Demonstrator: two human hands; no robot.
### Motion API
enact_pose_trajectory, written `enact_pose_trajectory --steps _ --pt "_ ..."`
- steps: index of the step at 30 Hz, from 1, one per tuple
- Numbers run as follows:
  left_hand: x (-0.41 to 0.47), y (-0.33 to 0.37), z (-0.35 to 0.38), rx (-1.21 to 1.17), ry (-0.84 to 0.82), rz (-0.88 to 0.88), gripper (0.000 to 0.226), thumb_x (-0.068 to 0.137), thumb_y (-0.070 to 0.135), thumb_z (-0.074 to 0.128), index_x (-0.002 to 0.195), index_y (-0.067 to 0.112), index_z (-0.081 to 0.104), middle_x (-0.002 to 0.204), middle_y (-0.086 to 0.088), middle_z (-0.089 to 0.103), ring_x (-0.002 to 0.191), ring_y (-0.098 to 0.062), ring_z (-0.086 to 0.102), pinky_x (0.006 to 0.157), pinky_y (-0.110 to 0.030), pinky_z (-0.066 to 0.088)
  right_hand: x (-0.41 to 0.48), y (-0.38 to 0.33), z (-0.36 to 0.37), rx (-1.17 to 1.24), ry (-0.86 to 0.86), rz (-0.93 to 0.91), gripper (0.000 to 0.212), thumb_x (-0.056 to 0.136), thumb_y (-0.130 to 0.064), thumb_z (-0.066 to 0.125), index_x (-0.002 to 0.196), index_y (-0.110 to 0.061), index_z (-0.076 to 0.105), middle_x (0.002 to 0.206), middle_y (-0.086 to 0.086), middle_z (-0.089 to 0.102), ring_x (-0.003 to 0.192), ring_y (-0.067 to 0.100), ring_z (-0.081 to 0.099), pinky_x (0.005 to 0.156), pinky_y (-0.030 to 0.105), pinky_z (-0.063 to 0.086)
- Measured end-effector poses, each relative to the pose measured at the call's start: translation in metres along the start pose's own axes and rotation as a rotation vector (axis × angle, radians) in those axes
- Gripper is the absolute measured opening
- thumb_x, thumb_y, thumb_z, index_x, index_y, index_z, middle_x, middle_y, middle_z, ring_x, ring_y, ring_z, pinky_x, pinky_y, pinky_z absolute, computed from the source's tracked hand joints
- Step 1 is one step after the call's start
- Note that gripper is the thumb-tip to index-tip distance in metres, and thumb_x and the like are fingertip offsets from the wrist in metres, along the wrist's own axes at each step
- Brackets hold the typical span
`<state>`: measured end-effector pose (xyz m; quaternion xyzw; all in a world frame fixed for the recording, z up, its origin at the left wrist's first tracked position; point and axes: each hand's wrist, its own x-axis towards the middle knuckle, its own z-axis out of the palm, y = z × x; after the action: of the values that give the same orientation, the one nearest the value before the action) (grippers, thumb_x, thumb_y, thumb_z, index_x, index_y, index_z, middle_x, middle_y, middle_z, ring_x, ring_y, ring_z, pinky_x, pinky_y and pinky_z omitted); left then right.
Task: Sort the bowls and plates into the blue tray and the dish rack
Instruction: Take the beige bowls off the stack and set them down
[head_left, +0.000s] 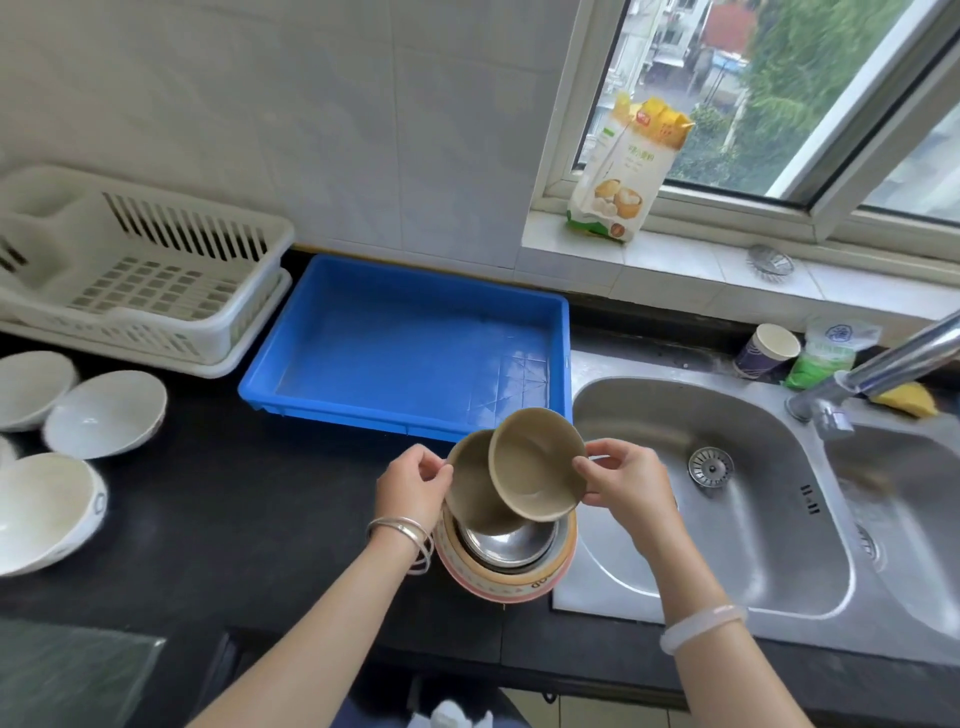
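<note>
From the head camera, both hands work just below the middle of the view. The right hand pinches the rim of a small tan round bowl, tilted with its hollow facing the camera. At its nine o'clock, the left hand grips the edge of a second tan bowl, which sits partly behind the first, the two overlapping. Directly at six o'clock from them stands a stack: a shiny steel bowl nested inside a pink-and-cream patterned bowl on the black countertop. The empty blue rectangular plastic tray lies at twelve o'clock from the hands, touching the edge of the stainless steel sink at three o'clock. The white slatted plastic dish rack sits at ten o'clock, just beside the tray. Several white ceramic bowls rest at nine o'clock, well apart from the hands.
</note>
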<state>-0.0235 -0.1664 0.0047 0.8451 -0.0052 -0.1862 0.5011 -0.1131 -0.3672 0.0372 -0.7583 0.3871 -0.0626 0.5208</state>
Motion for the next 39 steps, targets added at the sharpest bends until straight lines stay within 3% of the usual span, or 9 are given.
enact_pose_trajectory --steps 2,6,14,18,21,28,32,39 --pt "0.003 -0.004 -0.015 -0.073 0.030 -0.038 0.009 0.084 0.016 0.061 0.076 0.016 0.058 0.081 -0.004 0.067 0.079 -0.018 0.067 0.070 -0.034 0.059 0.000 -0.012 0.006 0.063 -0.035 -0.006 0.018 0.081 -0.008 0.070 0.071 -0.024 0.069 0.064 0.002 0.070 0.050 0.009 0.066 0.048 0.019 0.052" --pt "0.007 -0.019 -0.051 -0.145 0.129 -0.082 0.010 0.084 0.015 0.062 0.075 0.016 0.058 0.079 -0.004 0.067 0.076 -0.015 0.067 0.057 -0.022 0.055 0.003 -0.034 0.034 0.099 -0.093 -0.034 0.011 0.080 -0.007 0.070 0.075 -0.017 0.069 0.070 0.010 0.068 0.055 0.016 0.066 0.049 0.023 0.055" --pt "0.000 -0.080 -0.127 -0.356 0.388 -0.283 0.015 0.084 0.004 0.060 0.070 0.006 0.054 0.066 -0.009 0.061 0.068 -0.018 0.062 0.051 -0.021 0.054 0.017 -0.051 0.137 0.067 -0.223 -0.024 0.016 0.083 -0.008 0.067 0.070 -0.017 0.064 0.066 0.004 0.061 0.039 0.002 0.058 0.042 0.015 0.048" --pt "-0.002 -0.113 -0.158 -0.431 0.519 -0.373 0.013 0.084 0.002 0.059 0.071 0.004 0.054 0.069 -0.011 0.060 0.067 -0.019 0.060 0.045 -0.015 0.053 0.019 -0.058 0.197 0.006 -0.339 -0.025 0.008 0.083 -0.008 0.064 0.076 -0.012 0.066 0.076 0.010 0.064 0.054 0.011 0.064 0.046 0.016 0.051" --pt "0.000 -0.134 -0.176 -0.494 0.608 -0.436 0.014 0.084 0.000 0.058 0.071 0.004 0.053 0.074 -0.013 0.057 0.071 -0.022 0.058 0.050 -0.018 0.055 0.020 -0.065 0.241 -0.069 -0.379 -0.048 0.007 0.083 -0.012 0.064 0.088 -0.008 0.069 0.089 0.011 0.067 0.067 0.016 0.068 0.051 0.018 0.056" --pt "0.014 -0.171 -0.207 -0.621 0.735 -0.558 0.020 0.085 0.000 0.058 0.067 0.008 0.052 0.071 -0.008 0.054 0.080 -0.028 0.058 0.075 -0.035 0.054 0.021 -0.084 0.328 -0.169 -0.437 -0.047 0.011 0.087 -0.011 0.061 0.078 -0.017 0.063 0.080 0.001 0.062 0.055 0.009 0.065 0.053 0.020 0.057" --pt "0.021 -0.185 -0.214 -0.655 0.762 -0.595 0.023 0.084 -0.002 0.056 0.064 0.009 0.050 0.070 -0.009 0.051 0.079 -0.029 0.057 0.078 -0.039 0.053 0.021 -0.088 0.363 -0.163 -0.460 0.007 0.012 0.087 -0.008 0.058 0.077 -0.014 0.063 0.080 0.004 0.062 0.059 0.012 0.065 0.049 0.018 0.055" --pt "0.024 -0.198 -0.216 -0.688 0.762 -0.635 0.022 0.083 -0.002 0.055 0.065 0.010 0.050 0.070 -0.011 0.051 0.077 -0.029 0.054 0.078 -0.043 0.054 0.020 -0.085 0.393 -0.164 -0.491 0.064 0.007 0.090 -0.011 0.058 0.095 -0.016 0.059 0.082 -0.002 0.060 0.064 0.009 0.066 0.066 0.025 0.058"
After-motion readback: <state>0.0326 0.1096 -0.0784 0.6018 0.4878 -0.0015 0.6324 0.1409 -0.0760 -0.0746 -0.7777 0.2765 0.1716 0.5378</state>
